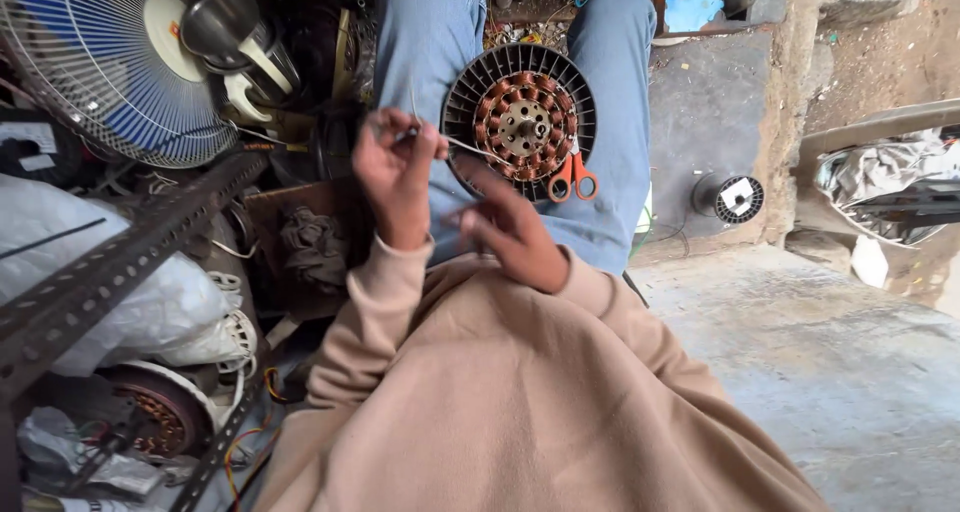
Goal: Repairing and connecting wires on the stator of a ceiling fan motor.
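Presently, left hand (398, 172) pinches thin wire (470, 148) | right hand (512, 230) curled, grasp unclear | fan motor stator (520, 120) on lap, orange scissors (572, 180) beside | judgement: keep wire taut.

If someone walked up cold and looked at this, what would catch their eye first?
Probably the round motor stator with copper windings, resting on the person's lap at top centre, orange-handled scissors against its lower right edge. Just below it, the left hand pinches a thin wire beside the right hand. A blue-bladed fan fills the top left corner.

The person wears a loose beige sweatshirt with ribbed cuffs and blue jeans.
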